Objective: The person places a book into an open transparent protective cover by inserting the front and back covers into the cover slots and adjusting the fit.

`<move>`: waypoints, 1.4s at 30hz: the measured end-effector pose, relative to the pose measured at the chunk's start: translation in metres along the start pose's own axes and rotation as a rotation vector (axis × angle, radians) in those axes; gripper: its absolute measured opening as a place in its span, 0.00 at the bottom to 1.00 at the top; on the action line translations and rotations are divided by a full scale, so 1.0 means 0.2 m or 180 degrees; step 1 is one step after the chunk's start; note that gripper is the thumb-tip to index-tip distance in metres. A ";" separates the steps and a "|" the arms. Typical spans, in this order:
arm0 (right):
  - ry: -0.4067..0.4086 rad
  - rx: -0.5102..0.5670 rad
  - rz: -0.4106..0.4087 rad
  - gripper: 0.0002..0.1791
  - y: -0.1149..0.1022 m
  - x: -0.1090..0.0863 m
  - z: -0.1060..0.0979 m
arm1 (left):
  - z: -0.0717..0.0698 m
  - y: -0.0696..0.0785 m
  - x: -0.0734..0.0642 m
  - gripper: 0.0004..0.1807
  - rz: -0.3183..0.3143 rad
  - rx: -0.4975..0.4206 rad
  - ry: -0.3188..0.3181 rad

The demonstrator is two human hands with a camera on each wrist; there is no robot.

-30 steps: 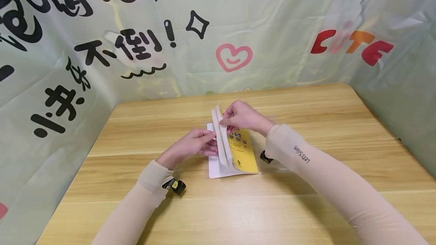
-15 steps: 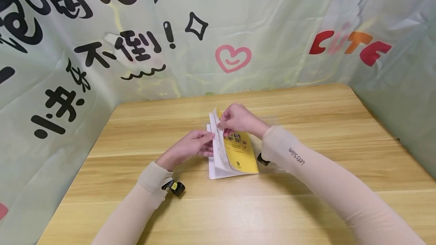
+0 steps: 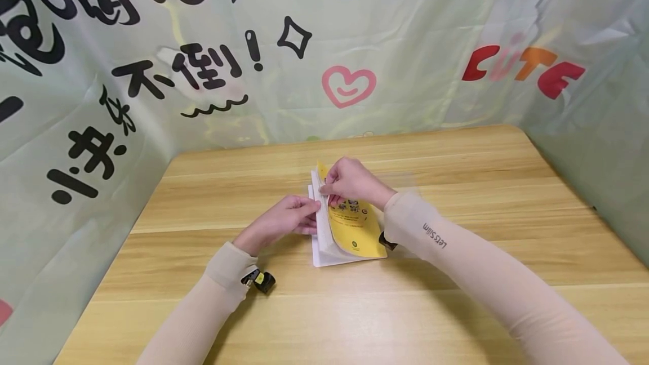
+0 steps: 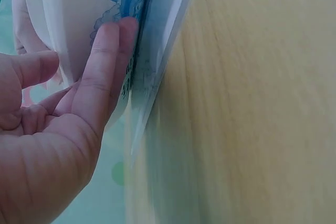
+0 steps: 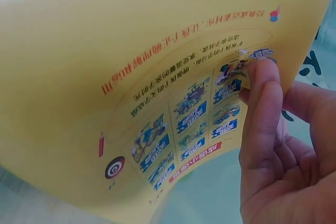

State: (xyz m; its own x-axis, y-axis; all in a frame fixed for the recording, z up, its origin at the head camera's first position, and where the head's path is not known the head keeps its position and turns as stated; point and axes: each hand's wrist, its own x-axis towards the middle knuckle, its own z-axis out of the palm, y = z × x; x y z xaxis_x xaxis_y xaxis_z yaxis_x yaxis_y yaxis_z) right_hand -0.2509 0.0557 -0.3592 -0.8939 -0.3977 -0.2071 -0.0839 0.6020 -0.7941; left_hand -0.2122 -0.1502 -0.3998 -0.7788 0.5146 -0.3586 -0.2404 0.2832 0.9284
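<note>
A thin book with a yellow printed cover (image 3: 356, 234) stands partly opened on the table, its white pages (image 3: 324, 235) lifted above a flat white lower part (image 3: 316, 258). My left hand (image 3: 281, 217) pinches the left edge of the pages; in the left wrist view its thumb (image 4: 39, 67) lies before the page edges, with fingers behind a sheet bearing blue print. From above, my right hand (image 3: 355, 180) pinches the yellow cover near its upper left edge. The right wrist view shows that cover (image 5: 68, 82) bowed, thumb and fingers on opposite faces. The inner pages' contents are hidden.
A clear plastic sheet (image 3: 405, 180) lies flat behind the right wrist. The wooden table (image 3: 228, 179) ends at a pale printed curtain (image 3: 416, 44) at the back and sides. Each wrist carries a small black camera (image 3: 265, 280).
The right hand has moved slightly left and nearer, bringing the yellow cover along. The raised pages, fanned apart before, now lie closer together. The left hand has barely moved.
</note>
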 end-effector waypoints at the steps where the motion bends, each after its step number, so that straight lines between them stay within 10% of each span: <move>1: 0.0004 -0.0007 0.0009 0.07 0.00 0.00 0.00 | 0.00 0.00 0.00 0.22 -0.0002 0.0008 0.0005; 42: 0.0371 -0.0251 0.0309 0.17 -0.03 0.00 0.07 | -0.03 -0.01 -0.02 0.23 0.0012 0.0047 0.0022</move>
State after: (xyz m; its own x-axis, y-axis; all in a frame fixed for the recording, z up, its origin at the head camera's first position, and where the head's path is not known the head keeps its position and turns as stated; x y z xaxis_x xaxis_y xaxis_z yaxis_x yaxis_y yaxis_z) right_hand -0.2454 0.0433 -0.3628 -0.9441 -0.2548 -0.2093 -0.0249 0.6878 -0.7254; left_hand -0.2129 -0.1578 -0.4007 -0.7838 0.5100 -0.3544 -0.2289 0.2933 0.9282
